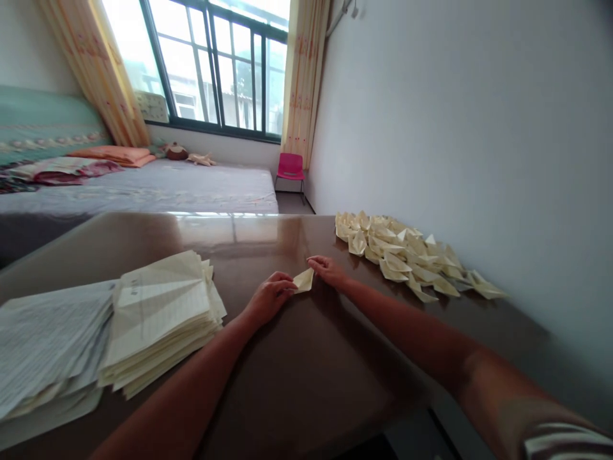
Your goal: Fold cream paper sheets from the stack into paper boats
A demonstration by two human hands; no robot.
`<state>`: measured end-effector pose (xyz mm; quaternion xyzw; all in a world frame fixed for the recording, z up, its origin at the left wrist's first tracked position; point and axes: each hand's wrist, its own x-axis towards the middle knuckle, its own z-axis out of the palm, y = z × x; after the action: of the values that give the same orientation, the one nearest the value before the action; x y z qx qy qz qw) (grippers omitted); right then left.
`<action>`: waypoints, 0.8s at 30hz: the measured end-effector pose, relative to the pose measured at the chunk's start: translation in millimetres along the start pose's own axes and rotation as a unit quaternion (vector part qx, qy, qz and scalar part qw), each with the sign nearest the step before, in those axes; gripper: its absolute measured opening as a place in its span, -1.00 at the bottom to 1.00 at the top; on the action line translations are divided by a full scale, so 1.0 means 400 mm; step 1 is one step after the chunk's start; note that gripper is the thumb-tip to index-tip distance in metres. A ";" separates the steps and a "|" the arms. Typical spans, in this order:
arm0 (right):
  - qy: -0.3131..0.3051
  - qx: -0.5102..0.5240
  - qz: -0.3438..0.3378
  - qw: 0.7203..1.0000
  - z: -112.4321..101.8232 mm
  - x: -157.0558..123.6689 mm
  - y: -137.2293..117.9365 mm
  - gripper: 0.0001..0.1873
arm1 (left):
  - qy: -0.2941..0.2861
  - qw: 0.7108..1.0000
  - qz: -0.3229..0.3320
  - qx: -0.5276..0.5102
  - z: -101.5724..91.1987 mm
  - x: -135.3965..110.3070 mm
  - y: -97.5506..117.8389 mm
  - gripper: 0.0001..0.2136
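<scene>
Between my two hands, just above the brown tabletop, is a small cream piece of folded paper. My left hand is closed on its left corner, thumb and fingers pressed together. At the upper right corner of the paper, my right hand pinches the edge with its fingertips. The underside of the paper and the exact folds are too small to make out. To the right, along the wall, lies a spread of folded paper boats in the same cream colour.
On the left of the table lie a stack of cream sheets and a pile of written white sheets. A white wall borders the right side. Beyond the table are a bed and a pink chair.
</scene>
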<state>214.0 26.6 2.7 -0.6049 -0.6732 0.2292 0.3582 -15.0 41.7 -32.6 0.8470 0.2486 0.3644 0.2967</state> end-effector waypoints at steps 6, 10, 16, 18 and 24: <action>-0.095 -0.149 -0.148 0.973 -0.057 -0.027 -0.101 -0.76 | -0.007 0.997 0.047 0.059 0.001 -0.005 0.025 -0.79; -0.198 -0.366 -0.192 0.889 -0.061 -0.038 -0.158 -0.71 | -0.005 0.996 0.057 0.071 0.004 -0.008 0.034 -0.77; -0.199 -0.441 -0.144 0.863 -0.021 -0.024 -0.162 -0.83 | -0.008 0.993 0.089 0.072 0.008 -0.009 0.034 -0.72; -0.189 -0.443 -0.138 0.865 -0.010 -0.026 -0.157 -0.82 | -0.009 0.993 0.090 0.074 0.007 -0.008 0.033 -0.72; -0.134 -0.453 -0.095 0.876 -0.059 -0.034 -0.151 -0.78 | 0.074 0.994 0.032 0.073 0.000 0.000 0.016 -0.62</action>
<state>192.9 0.4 59.7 -0.5980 -0.7989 -0.0574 -0.0290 -13.4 37.2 -28.3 0.8445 0.2684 0.4164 0.2034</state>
